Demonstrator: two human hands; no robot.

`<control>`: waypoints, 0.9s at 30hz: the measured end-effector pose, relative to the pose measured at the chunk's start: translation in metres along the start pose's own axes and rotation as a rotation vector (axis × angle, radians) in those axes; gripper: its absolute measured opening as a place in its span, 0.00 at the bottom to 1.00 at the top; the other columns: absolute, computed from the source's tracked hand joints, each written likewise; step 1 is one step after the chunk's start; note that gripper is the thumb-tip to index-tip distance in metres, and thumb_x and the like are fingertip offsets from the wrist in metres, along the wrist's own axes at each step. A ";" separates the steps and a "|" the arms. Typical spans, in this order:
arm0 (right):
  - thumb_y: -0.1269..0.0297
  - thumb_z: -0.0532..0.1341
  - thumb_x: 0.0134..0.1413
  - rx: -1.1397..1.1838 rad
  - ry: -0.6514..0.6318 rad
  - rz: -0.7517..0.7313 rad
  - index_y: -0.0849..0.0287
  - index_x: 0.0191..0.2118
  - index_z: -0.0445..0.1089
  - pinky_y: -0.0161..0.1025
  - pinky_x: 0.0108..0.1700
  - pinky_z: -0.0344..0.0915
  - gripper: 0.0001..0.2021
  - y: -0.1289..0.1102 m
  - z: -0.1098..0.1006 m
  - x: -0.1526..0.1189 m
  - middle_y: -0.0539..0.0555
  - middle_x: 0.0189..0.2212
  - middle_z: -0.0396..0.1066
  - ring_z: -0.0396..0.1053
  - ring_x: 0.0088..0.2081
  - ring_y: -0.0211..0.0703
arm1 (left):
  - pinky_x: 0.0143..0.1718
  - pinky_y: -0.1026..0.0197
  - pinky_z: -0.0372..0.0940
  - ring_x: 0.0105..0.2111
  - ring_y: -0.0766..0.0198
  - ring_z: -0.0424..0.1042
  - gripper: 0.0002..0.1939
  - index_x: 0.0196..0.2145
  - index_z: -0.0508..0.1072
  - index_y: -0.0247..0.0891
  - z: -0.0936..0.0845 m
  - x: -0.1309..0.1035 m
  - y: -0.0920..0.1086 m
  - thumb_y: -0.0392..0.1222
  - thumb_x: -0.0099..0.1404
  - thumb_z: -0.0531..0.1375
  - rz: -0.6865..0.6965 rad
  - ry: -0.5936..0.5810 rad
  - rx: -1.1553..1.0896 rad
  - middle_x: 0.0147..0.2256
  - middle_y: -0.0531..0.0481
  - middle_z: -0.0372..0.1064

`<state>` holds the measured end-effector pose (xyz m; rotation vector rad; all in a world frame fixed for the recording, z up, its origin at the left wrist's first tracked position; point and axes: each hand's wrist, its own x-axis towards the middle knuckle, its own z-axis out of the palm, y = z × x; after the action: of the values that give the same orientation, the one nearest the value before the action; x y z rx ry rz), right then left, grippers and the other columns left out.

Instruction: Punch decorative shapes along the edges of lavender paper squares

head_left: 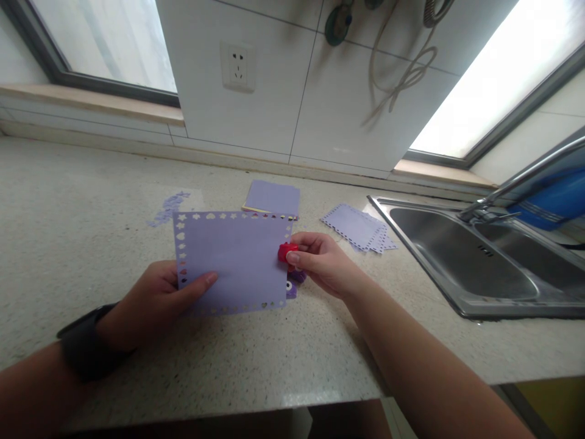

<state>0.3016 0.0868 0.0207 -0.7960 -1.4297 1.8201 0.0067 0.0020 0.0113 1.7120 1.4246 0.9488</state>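
My left hand (176,289) grips a sheet of purple paper (235,259) by its left side, thumb on top. Small shaped holes, some of them stars, run along the sheet's top, left and bottom edges and part of the right edge. A red craft punch (287,252) sits at the right edge of the paper, pinched in my right hand (315,259). Partly hidden behind the sheet, a purple punch (291,289) with a round eye shape lies on the counter, close below my right hand.
Purple paper scraps (169,208) lie at the left on the counter (91,231). A stack of purple sheets (274,196) is behind the held one. Several punched sheets (354,225) lie fanned beside the steel sink (457,256). A wall socket (238,66) is above.
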 end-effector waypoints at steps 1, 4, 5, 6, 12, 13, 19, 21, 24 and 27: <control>0.60 0.79 0.46 0.003 0.003 -0.003 0.58 0.36 0.81 0.32 0.28 0.67 0.13 0.000 0.000 0.000 0.51 0.28 0.77 0.71 0.28 0.35 | 0.31 0.58 0.77 0.28 0.58 0.79 0.12 0.30 0.82 0.42 0.000 0.000 0.000 0.47 0.66 0.62 -0.001 -0.001 0.001 0.31 0.52 0.83; 0.61 0.80 0.44 0.022 0.012 -0.021 0.59 0.34 0.80 0.32 0.28 0.67 0.14 0.001 0.002 0.001 0.50 0.27 0.77 0.71 0.26 0.34 | 0.30 0.59 0.75 0.27 0.59 0.78 0.13 0.28 0.82 0.42 0.000 -0.001 -0.003 0.48 0.67 0.61 -0.006 -0.008 0.001 0.29 0.52 0.83; 0.61 0.80 0.44 0.029 0.012 -0.026 0.59 0.34 0.80 0.32 0.28 0.67 0.14 0.002 0.003 0.001 0.49 0.26 0.77 0.71 0.26 0.34 | 0.29 0.59 0.75 0.27 0.59 0.78 0.14 0.29 0.82 0.42 0.000 -0.001 -0.005 0.48 0.67 0.61 -0.008 -0.009 0.003 0.29 0.52 0.83; 0.61 0.80 0.44 0.034 0.011 -0.029 0.59 0.34 0.79 0.32 0.27 0.67 0.14 0.002 0.003 0.001 0.49 0.26 0.77 0.71 0.26 0.34 | 0.30 0.59 0.75 0.28 0.59 0.78 0.14 0.29 0.82 0.42 0.001 -0.001 -0.007 0.49 0.68 0.61 -0.010 -0.010 0.003 0.30 0.52 0.83; 0.62 0.80 0.44 0.038 0.012 -0.038 0.59 0.34 0.79 0.31 0.27 0.67 0.14 0.004 0.003 0.001 0.49 0.27 0.77 0.72 0.26 0.34 | 0.31 0.60 0.75 0.28 0.59 0.79 0.12 0.29 0.82 0.44 0.000 -0.001 -0.006 0.47 0.67 0.62 -0.015 -0.010 -0.019 0.30 0.53 0.83; 0.61 0.80 0.44 0.033 0.014 -0.036 0.59 0.34 0.79 0.32 0.28 0.68 0.14 0.004 0.003 0.001 0.50 0.27 0.77 0.72 0.26 0.34 | 0.31 0.60 0.76 0.28 0.59 0.79 0.12 0.29 0.82 0.44 0.000 -0.001 -0.004 0.46 0.67 0.62 -0.014 -0.008 -0.019 0.30 0.53 0.83; 0.62 0.80 0.46 0.026 0.008 -0.041 0.58 0.36 0.79 0.32 0.28 0.69 0.13 0.006 0.001 0.001 0.50 0.30 0.78 0.73 0.28 0.35 | 0.33 0.60 0.77 0.30 0.57 0.80 0.10 0.29 0.83 0.44 0.000 0.000 0.000 0.46 0.65 0.63 -0.003 0.009 0.002 0.32 0.52 0.84; 0.63 0.79 0.46 0.029 0.006 -0.043 0.58 0.36 0.80 0.32 0.29 0.69 0.13 0.006 0.001 0.000 0.50 0.30 0.79 0.74 0.28 0.35 | 0.31 0.60 0.76 0.28 0.57 0.80 0.11 0.28 0.82 0.44 0.000 0.000 0.001 0.46 0.65 0.63 0.001 0.004 0.007 0.31 0.52 0.84; 0.62 0.79 0.46 0.022 0.016 -0.038 0.58 0.37 0.80 0.33 0.29 0.70 0.13 0.005 0.001 0.000 0.50 0.30 0.79 0.74 0.28 0.35 | 0.32 0.59 0.77 0.29 0.56 0.80 0.10 0.29 0.82 0.44 0.000 0.000 0.002 0.46 0.65 0.63 0.009 0.003 0.003 0.31 0.52 0.84; 0.62 0.79 0.46 0.016 0.020 -0.039 0.58 0.37 0.80 0.33 0.29 0.70 0.14 0.004 0.001 -0.001 0.50 0.30 0.78 0.73 0.28 0.35 | 0.34 0.57 0.78 0.31 0.55 0.81 0.09 0.30 0.82 0.44 0.000 0.000 0.002 0.46 0.64 0.63 0.005 0.012 -0.008 0.32 0.52 0.84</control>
<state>0.3007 0.0850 0.0170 -0.7708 -1.4063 1.7875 0.0079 0.0016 0.0126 1.7076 1.4230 0.9682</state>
